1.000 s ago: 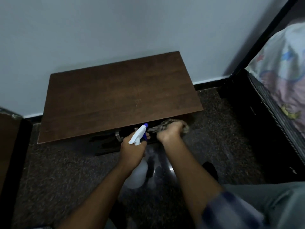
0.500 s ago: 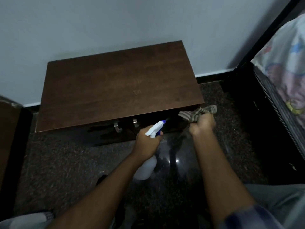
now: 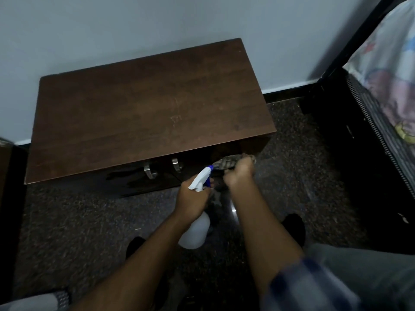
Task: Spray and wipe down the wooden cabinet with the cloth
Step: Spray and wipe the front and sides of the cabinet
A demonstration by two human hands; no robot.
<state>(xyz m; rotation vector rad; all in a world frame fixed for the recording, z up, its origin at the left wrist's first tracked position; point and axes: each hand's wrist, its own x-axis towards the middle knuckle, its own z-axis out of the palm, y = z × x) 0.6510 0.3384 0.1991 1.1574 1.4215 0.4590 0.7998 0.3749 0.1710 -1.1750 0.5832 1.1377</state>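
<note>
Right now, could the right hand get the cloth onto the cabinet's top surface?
Probably yes. The right hand holds the cloth at the cabinet front just under the top's right front edge, and the cabinet top is bare, so nothing blocks a lift over the edge.

Matt brown wooden cabinet point(image 3: 148, 113) with shiny metal handles point(image 3: 150, 172); striped woven cloth point(image 3: 226, 163); white plastic spray bottle point(image 3: 195, 232).
</note>
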